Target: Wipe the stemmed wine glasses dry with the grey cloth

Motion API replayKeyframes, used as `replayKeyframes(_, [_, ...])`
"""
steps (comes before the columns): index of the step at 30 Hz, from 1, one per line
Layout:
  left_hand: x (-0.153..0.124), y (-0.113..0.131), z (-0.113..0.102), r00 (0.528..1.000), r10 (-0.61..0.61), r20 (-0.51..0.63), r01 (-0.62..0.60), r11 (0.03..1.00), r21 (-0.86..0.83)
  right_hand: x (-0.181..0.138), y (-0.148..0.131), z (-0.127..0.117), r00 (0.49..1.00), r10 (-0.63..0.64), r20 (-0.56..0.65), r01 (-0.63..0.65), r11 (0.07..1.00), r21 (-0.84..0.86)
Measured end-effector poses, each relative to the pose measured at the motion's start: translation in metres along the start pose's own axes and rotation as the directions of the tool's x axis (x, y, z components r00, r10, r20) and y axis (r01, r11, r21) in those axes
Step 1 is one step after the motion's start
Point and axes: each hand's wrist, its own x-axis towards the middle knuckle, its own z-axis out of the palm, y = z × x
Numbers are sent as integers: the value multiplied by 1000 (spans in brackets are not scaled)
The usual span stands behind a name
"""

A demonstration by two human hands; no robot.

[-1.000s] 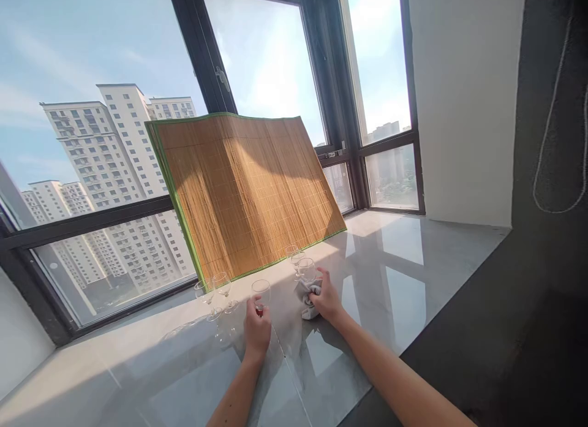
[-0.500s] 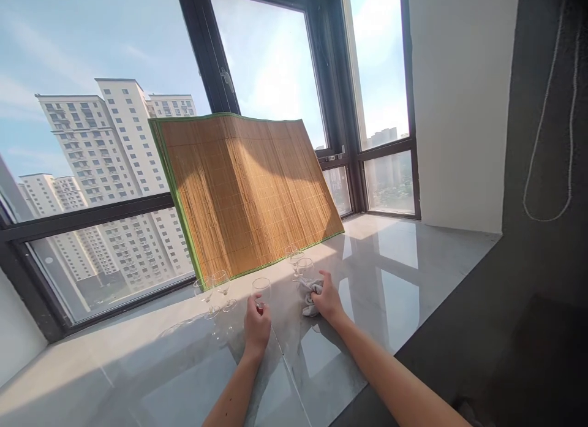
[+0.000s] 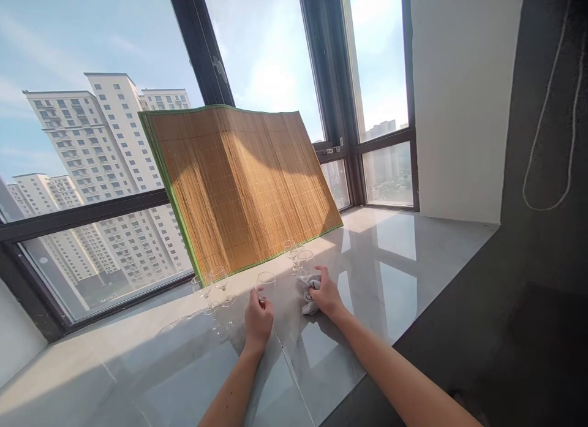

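Note:
My left hand is closed around the lower part of a stemmed glass, whose clear bowl rises above my fingers. In my right hand is a crumpled grey-white cloth, gripped with one finger sticking out. Just behind the cloth stands a stemmed glass, partly covered by it, and another glass is close by toward the mat. Left of my left hand, two stemmed glasses stand side by side on the glossy sill.
A bamboo mat with green edging leans against the dark window frame behind the glasses. The pale tiled sill ends in a diagonal edge at the right. A looped white cord hangs beside the white wall.
The view has shifted slightly. My left hand and its glass have tilted a little to the right. My right hand still holds the cloth in nearly the same place.

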Motion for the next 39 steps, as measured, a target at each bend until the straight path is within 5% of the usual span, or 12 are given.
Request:
replayKeyframes(6, [-3,1,3,993,106,55,-114,981,158,-15,-15,-5,992,-121,-21,122,990,66])
replayKeyframes(12, [-4,5,2,991,127,49,-134,969,206,-17,-22,-10,994,-93,-61,93,996,11])
replayKeyframes(16, [-4,7,2,985,144,95,-164,957,241,-28,-31,-13,957,-268,-114,272,962,21])
replayKeyframes(21, [-4,8,1,963,238,126,-268,889,371,-42,-38,-9,841,-524,138,523,851,44])
replayKeyframes(29, [-8,14,2,910,355,214,-415,765,493,-48,-48,-7,762,-568,313,598,801,-3])
replayKeyframes(35, [-7,16,3,897,388,213,-442,802,403,-40,-40,-8,856,-499,135,507,861,-38])
replayKeyframes(39, [-1,10,4,960,237,146,-254,961,110,-30,-28,-11,936,-345,72,347,937,-26])
